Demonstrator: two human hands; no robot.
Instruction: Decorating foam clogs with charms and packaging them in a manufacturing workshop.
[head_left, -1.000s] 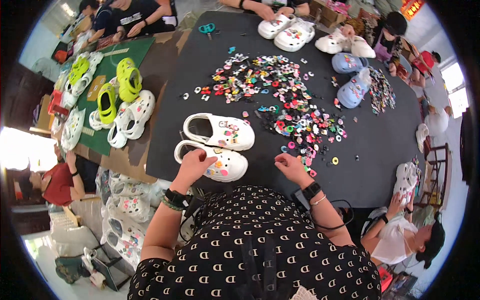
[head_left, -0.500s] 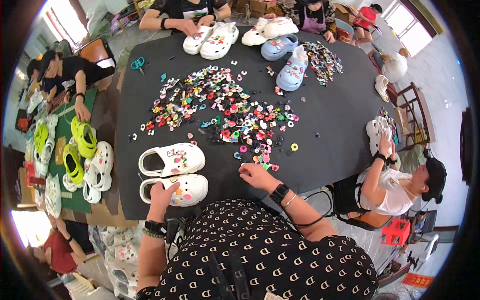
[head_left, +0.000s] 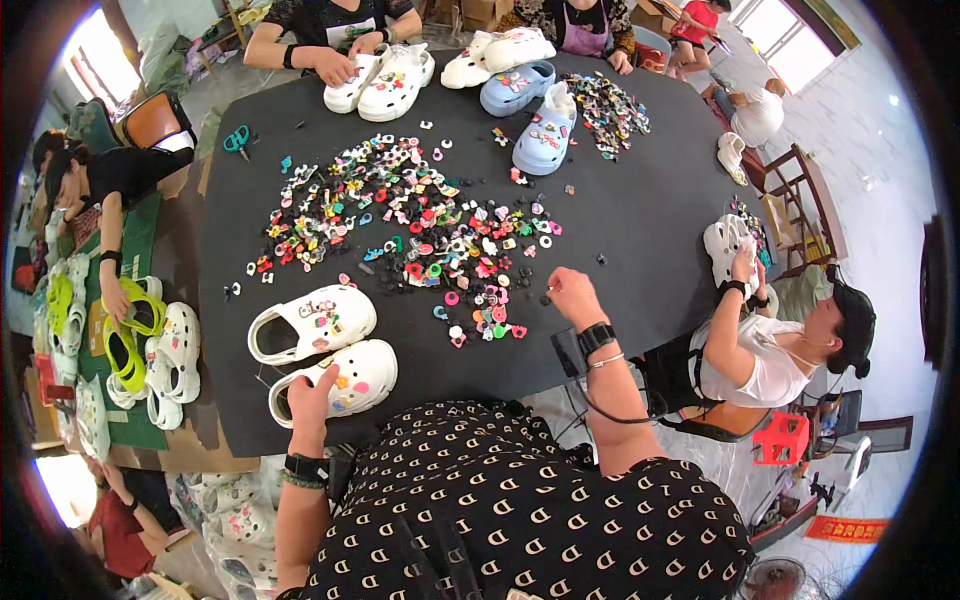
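Note:
My left hand (head_left: 310, 402) grips a white clog (head_left: 362, 378) by its heel opening, thumb on the inner edge and fingers hidden below. Small coloured charms, one of them an orange flower, sit on its toe. Just beyond lies its mate, another white clog (head_left: 325, 322) with charms, untouched. Farther right, my right hand (head_left: 575, 298) hovers over the black table, its fingers bent together in a pinch. A small dark bit shows at the fingertips, too small to name. To its left lies a loose cluster of pink, red and green charms (head_left: 490, 312).
A large heap of mixed charms (head_left: 400, 215) spreads over the black table (head_left: 640, 190). Blue clogs (head_left: 545, 140) and white clogs (head_left: 398, 82) stand at the far side, where co-workers sit. Teal scissors (head_left: 237, 140) lie far left. Lime clogs (head_left: 125, 355) stand on a green mat.
The view has shifted, so the table appears farther left. My right hand has moved away from the loose charms, to the right and farther out. The held clog is turned more at an angle.

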